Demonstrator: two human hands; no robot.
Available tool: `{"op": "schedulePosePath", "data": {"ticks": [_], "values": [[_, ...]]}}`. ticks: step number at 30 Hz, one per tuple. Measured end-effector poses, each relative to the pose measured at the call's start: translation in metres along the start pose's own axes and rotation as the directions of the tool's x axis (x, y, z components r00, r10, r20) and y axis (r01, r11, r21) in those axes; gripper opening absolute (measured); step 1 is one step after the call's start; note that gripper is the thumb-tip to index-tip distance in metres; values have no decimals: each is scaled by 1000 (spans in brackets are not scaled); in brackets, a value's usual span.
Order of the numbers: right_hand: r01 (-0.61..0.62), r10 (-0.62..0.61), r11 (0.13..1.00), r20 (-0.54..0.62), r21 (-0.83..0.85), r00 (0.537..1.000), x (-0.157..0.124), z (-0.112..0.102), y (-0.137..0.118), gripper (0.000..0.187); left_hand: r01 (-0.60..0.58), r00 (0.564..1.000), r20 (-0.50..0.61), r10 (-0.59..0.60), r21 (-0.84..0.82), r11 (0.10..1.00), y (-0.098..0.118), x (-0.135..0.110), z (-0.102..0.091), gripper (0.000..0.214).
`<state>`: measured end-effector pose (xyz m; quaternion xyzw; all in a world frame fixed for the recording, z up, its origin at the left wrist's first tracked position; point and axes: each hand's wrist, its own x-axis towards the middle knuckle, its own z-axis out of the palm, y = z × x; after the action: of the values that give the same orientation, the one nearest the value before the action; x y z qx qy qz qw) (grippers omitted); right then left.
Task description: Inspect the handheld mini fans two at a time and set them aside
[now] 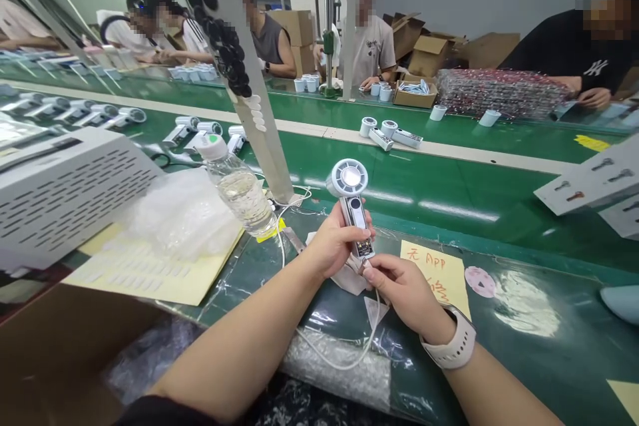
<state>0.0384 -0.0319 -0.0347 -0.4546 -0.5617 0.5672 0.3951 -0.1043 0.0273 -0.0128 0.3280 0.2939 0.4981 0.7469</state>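
Observation:
My left hand (pixel 333 243) is closed around the handle of a pale blue handheld fan (pixel 355 213), held upright with its round head on top. The handle's front is uncovered and shows a round black part and a small circuit board low down. At the handle's bottom end, my right hand (pixel 407 289) pinches the plug of a white cable (pixel 370 346). The plug meets the fan's lower end; whether it is fully in cannot be made out. The cable loops down over the bench. Behind the hands lies a crumpled whitish wrap (pixel 349 279), partly hidden.
A water bottle (pixel 242 193) and a metal post (pixel 259 126) stand left of the hands. A yellow note (pixel 434 259) lies to the right. Beyond runs a green conveyor (pixel 449 173) carrying fan parts (pixel 389 130). A vented metal box (pixel 74 193) sits left. Several co-workers sit across.

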Motion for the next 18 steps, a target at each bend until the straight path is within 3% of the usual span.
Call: {"op": "schedulePosePath", "data": {"ticks": [7,10,18], "values": [[2,-2,999,-15,-48,1000,1,-4,-1,32,11,1000,-18,-11,4,1000,2,1,0,59],[-8,5,999,-83,-33,997,2,-2,2,35,8,1000,-22,-7,21,1000,2,2,0,60],[-44,67,994,-225,104,972,5,10,14,59,-142,985,-74,153,142,980,-17,3,3,55]]}}
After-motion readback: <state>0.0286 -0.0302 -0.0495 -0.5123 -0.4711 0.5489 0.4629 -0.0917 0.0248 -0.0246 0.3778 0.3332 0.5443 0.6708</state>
